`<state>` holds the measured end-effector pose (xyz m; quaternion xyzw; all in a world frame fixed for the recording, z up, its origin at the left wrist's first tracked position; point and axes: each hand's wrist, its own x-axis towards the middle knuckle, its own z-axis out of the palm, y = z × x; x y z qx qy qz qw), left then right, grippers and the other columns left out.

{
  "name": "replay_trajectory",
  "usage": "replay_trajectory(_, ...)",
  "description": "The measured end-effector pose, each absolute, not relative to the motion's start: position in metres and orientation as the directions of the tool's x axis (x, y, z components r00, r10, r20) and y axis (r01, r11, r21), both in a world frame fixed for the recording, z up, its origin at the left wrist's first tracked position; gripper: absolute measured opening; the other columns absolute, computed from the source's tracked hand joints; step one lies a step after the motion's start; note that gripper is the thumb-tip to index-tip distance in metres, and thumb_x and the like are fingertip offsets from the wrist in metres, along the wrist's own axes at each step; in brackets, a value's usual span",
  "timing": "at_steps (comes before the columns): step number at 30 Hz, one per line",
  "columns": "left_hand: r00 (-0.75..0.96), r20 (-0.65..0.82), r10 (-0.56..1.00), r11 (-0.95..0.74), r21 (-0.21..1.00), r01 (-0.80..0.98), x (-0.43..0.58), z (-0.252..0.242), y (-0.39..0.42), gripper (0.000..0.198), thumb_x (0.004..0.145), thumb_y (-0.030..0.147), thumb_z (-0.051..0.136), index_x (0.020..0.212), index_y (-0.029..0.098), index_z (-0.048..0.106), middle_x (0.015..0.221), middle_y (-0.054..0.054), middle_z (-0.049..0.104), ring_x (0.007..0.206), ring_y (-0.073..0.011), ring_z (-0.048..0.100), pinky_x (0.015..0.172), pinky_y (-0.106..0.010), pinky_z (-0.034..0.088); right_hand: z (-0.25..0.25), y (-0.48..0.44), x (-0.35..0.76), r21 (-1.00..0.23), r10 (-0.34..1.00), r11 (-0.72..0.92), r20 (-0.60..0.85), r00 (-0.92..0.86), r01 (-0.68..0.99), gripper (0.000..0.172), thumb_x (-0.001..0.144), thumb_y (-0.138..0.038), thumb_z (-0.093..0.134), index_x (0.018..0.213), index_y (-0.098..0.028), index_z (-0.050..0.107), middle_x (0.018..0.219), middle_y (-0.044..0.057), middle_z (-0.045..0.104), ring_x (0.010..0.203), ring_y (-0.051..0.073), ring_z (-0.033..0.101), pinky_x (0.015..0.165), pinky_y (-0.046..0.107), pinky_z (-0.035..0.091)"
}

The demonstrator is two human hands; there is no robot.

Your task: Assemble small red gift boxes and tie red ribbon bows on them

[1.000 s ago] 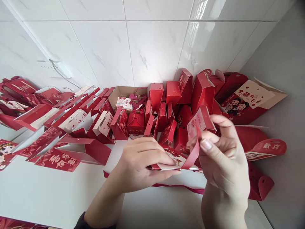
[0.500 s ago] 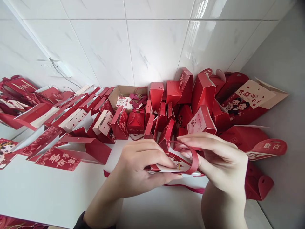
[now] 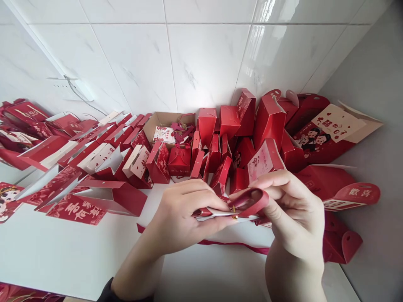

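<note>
My left hand (image 3: 179,218) pinches a flat red and white gift box (image 3: 217,213) at its left end, holding it level above the white table (image 3: 63,256). My right hand (image 3: 292,214) is closed on a red ribbon (image 3: 250,200), bent into a small loop over the box's right end. A small gold fitting shows on the box just under the loop. The ribbon's loose tail (image 3: 233,245) trails across the table below my hands.
Many folded and half-folded red gift boxes (image 3: 220,138) crowd the back of the table against the tiled wall. An open brown carton (image 3: 157,121) holds red ribbons and a card. Flat red box blanks (image 3: 78,205) lie at the left. A large red printed bag (image 3: 327,134) stands at the right.
My right hand has come down from a raised position, folding the upright ribbon strip over into a low loop on the box. My left hand has stayed in place on the box.
</note>
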<state>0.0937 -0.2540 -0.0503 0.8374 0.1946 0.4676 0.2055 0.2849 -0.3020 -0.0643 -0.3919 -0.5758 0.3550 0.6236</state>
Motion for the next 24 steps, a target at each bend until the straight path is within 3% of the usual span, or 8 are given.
replay_trajectory(5, 0.492, 0.695, 0.525, -0.835, 0.533, 0.14, 0.093, -0.049, -0.252, 0.01, 0.077, 0.02, 0.081, 0.082, 0.016, 0.073, 0.07, -0.003, 0.071, 0.06, -0.0119, 0.061, 0.056, -0.024, 0.051, -0.067, -0.3, 0.283, -0.891, 0.886, 0.452, 0.453, 0.101, 0.033, 0.007, 0.092, -0.026, 0.068, 0.098, -0.026, 0.064, 0.067, -0.003, 0.075, 0.046, 0.011, 0.061, 0.037, 0.02, 0.044)
replay_trajectory(11, 0.491, 0.661, 0.568, -0.803, 0.575, 0.156, 0.091, -0.052, -0.248, 0.01, 0.075, 0.016, 0.082, 0.08, 0.017, 0.073, 0.069, -0.001, 0.071, 0.061, -0.0115, 0.061, 0.055, -0.022, 0.05, -0.075, -0.295, 0.289, -0.892, 0.891, 0.453, 0.453, 0.015, 0.011, 0.016, 0.092, -0.017, 0.068, 0.104, -0.026, 0.064, 0.087, 0.0, 0.079, 0.067, 0.013, 0.071, 0.039, 0.017, 0.046)
replay_trajectory(18, 0.496, 0.6, 0.627, -0.753, 0.629, 0.191, 0.089, -0.057, -0.244, 0.012, 0.072, 0.016, 0.084, 0.077, 0.017, 0.073, 0.068, -0.001, 0.07, 0.059, -0.0114, 0.06, 0.054, -0.023, 0.047, -0.076, -0.287, 0.291, -0.896, 0.892, 0.443, 0.445, -0.085, -0.04, 0.013, 0.093, -0.016, 0.066, 0.103, -0.024, 0.066, 0.091, 0.003, 0.077, 0.077, 0.014, 0.073, 0.042, 0.016, 0.048)
replay_trajectory(24, 0.494, 0.464, 0.735, -0.631, 0.736, 0.247, 0.087, -0.053, -0.246, 0.013, 0.076, 0.026, 0.082, 0.079, 0.018, 0.072, 0.073, 0.0, 0.071, 0.063, -0.0112, 0.064, 0.059, -0.022, 0.049, -0.075, -0.283, 0.29, -0.885, 0.878, 0.464, 0.466, -0.113, -0.049, 0.013, 0.095, -0.015, 0.063, 0.102, -0.026, 0.066, 0.096, 0.002, 0.077, 0.079, 0.014, 0.072, 0.059, 0.022, 0.057)
